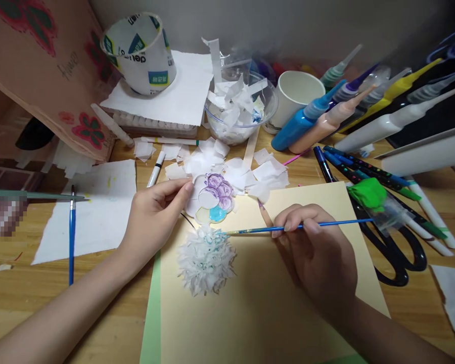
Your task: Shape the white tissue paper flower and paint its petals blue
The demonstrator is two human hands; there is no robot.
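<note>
Between the thumb and fingers of my left hand (157,215) is the left edge of a small flower-shaped palette (208,197) with purple, blue and pale yellow paint in its wells. My right hand (313,247) grips a thin blue paintbrush (265,230), its tip pointing left, at the upper right edge of a white ruffled paper pompom (206,263). Bluish-green paint marks the pompom's top and middle. It lies on a cream sheet (273,303), just below the palette. Whether the brush tip touches the paper is too small to tell.
White paper scraps (208,156) lie behind the palette, before a clear bowl (235,131) of scraps. Paint bottles (298,126) and a white cup (299,88) stand back right. Black scissors (398,273) and pens lie right. Another brush (72,242) rests left on white paper (102,217).
</note>
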